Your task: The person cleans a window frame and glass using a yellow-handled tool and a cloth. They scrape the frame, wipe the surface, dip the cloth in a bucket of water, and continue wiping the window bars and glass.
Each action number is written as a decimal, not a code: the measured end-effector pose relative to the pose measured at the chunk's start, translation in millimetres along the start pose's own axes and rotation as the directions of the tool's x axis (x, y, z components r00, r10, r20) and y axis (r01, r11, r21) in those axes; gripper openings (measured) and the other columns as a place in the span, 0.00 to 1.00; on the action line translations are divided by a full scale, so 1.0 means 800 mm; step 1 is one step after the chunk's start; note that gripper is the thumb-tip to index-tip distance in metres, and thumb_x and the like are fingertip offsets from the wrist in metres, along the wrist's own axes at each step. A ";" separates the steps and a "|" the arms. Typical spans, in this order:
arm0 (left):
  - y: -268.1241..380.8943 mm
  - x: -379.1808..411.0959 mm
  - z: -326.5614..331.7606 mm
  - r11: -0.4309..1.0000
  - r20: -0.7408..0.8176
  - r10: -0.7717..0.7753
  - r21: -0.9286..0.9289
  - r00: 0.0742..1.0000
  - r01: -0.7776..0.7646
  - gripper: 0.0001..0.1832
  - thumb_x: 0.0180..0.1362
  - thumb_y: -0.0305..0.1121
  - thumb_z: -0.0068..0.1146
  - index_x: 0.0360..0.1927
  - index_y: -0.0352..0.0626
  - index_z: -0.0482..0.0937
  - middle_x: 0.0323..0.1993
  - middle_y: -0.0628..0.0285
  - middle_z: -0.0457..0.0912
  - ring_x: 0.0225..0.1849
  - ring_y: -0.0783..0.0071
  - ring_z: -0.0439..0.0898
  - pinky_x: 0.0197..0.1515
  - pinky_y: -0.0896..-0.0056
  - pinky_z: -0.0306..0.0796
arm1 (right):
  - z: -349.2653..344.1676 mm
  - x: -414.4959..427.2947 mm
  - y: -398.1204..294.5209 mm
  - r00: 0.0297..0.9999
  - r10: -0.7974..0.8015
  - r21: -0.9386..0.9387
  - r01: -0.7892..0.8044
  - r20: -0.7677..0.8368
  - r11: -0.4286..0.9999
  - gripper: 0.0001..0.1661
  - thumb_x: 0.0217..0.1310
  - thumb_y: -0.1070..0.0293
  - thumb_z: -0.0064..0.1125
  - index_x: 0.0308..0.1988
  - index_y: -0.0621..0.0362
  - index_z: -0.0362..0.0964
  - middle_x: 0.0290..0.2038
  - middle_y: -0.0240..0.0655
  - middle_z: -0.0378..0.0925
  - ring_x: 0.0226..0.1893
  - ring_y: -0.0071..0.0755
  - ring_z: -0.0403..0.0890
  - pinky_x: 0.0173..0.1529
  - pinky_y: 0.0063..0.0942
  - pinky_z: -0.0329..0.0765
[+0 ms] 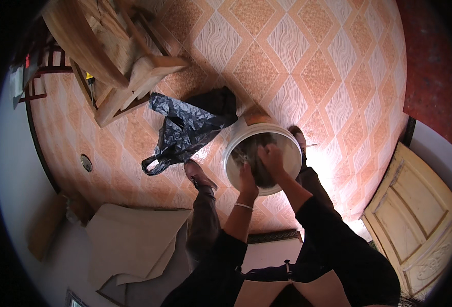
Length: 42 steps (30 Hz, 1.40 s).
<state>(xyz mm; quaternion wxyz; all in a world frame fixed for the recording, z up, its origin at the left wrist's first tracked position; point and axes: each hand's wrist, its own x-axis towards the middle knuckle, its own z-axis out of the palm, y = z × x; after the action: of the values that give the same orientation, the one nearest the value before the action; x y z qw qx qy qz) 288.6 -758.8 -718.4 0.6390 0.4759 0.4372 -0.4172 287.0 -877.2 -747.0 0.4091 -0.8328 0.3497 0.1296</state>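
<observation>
Both my hands reach down into a white plastic bucket (296,147) on the tiled floor. My left hand (248,178), with a pale bracelet at the wrist, is curled against a dark, blurred mass of material (262,174) inside. My right hand (273,159) is closed in a fist at the upper side of the same material. Its kind cannot be made out, and the fingertips are partly hidden. To the left of the bucket, a crumpled black plastic bag (189,124) lies with one handle loop towards my left shoe (199,174).
A wooden frame (141,73) with a yellow-handled tool (90,80) stands at upper left. Sheets of cardboard (134,238) lean at lower left. A cream panelled door (414,215) is at right, below a dark red surface (433,73). A round floor drain (86,162) lies left.
</observation>
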 end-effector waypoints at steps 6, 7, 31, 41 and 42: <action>0.018 -0.019 -0.009 0.967 -0.159 -0.247 -0.095 0.956 0.234 0.29 0.61 0.57 0.43 0.63 0.61 0.60 0.59 0.65 0.66 0.60 0.63 0.66 0.55 0.34 0.61 | 0.024 0.038 0.015 0.993 -0.021 -0.098 0.033 0.120 0.995 0.19 0.48 0.55 0.60 0.22 0.61 0.72 0.32 0.49 0.73 0.33 0.52 0.74 0.37 0.44 0.69; 0.022 -0.020 -0.009 0.952 -0.046 -0.288 -0.120 0.957 0.281 0.30 0.60 0.58 0.43 0.62 0.59 0.61 0.59 0.64 0.67 0.59 0.63 0.67 0.55 0.37 0.63 | 0.023 0.024 0.010 0.970 -0.010 -0.199 0.060 0.243 0.978 0.18 0.46 0.57 0.62 0.23 0.62 0.72 0.34 0.49 0.72 0.35 0.51 0.73 0.38 0.42 0.70; 0.021 -0.007 -0.029 0.846 0.020 0.315 0.448 0.949 -0.290 0.29 0.63 0.46 0.46 0.56 0.28 0.65 0.52 0.53 0.72 0.51 0.65 0.73 0.51 0.68 0.67 | -0.104 -0.100 -0.054 0.993 -0.098 0.161 0.109 -0.072 0.981 0.15 0.39 0.76 0.62 0.32 0.59 0.67 0.34 0.40 0.69 0.37 0.41 0.74 0.42 0.33 0.72; 0.073 -0.137 -0.019 0.705 -0.041 0.409 0.648 0.912 -0.287 0.30 0.52 0.21 0.52 0.60 0.32 0.58 0.48 0.48 0.73 0.50 0.60 0.73 0.50 0.66 0.70 | -0.154 -0.102 -0.047 0.956 -0.051 -0.126 0.015 -0.290 0.992 0.15 0.47 0.80 0.54 0.40 0.59 0.68 0.43 0.42 0.66 0.42 0.37 0.71 0.43 0.30 0.71; 0.045 -0.126 -0.031 0.707 -0.079 0.599 0.520 0.797 -0.480 0.31 0.51 0.18 0.50 0.61 0.32 0.58 0.48 0.47 0.70 0.50 0.58 0.73 0.49 0.64 0.70 | -0.147 -0.099 -0.067 0.952 -0.130 -0.260 0.057 -0.277 0.964 0.16 0.47 0.80 0.53 0.41 0.60 0.68 0.47 0.44 0.63 0.46 0.38 0.69 0.46 0.31 0.70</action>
<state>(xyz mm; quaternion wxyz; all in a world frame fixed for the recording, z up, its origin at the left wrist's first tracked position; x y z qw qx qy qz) 291.4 -716.2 -617.4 0.5383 0.7717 0.2361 -0.2426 258.4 -908.3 -601.4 0.2511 -0.9032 0.3470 0.0285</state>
